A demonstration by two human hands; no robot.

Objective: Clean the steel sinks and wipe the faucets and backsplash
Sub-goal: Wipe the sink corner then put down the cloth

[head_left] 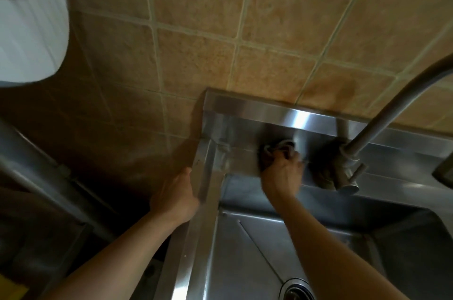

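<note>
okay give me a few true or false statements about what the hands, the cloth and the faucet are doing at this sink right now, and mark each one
1. The right hand grips a dark crumpled cloth against the steel ledge behind the basin. True.
2. The left hand holds a spray bottle. False: it holds nothing and rests on the sink's steel left rim.
3. Water runs from the curved grey metal faucet. False: no water shows.
4. The round drain lies at the basin's bottom. True.
5. The wall is beige square tiles. True.
</note>
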